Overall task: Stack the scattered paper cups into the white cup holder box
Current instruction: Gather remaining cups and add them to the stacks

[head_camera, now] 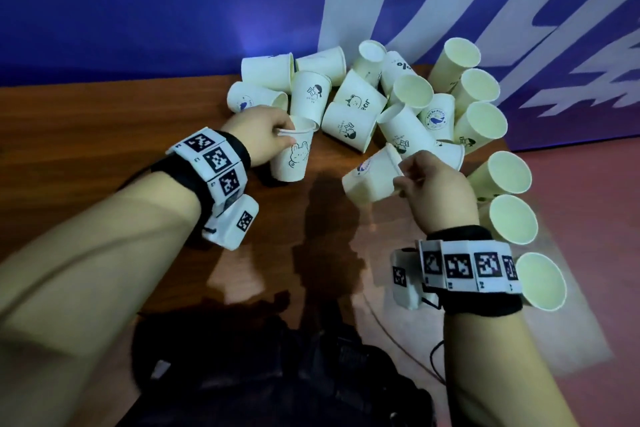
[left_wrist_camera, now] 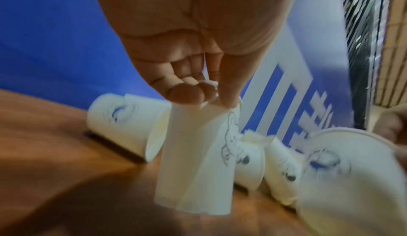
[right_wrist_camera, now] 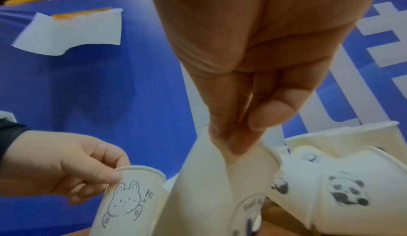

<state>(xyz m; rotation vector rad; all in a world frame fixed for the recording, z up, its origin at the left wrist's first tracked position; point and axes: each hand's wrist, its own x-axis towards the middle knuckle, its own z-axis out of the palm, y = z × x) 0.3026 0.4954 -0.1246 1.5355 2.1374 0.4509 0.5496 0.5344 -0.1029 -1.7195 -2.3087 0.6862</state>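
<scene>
Head view: the left hand pinches the rim of the upright bunny cup, just beside the pile on the counter. The right hand pinches the rim of a second cup, tilted with its base toward the bunny cup and near it. No holder box shows.

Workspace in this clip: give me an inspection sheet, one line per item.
Surface: brown wooden table, glossy.
Job's things: rabbit cup upright; whale-logo cup tilted; cup pile lying scattered; holder box not seen.
Clutter: nothing seen.
Hands: left hand pinches the rabbit cup's rim; right hand pinches the whale-logo cup's rim.
Cables: thin black cable near the table edge.
Surroundings: blue-and-white banner behind.
</scene>
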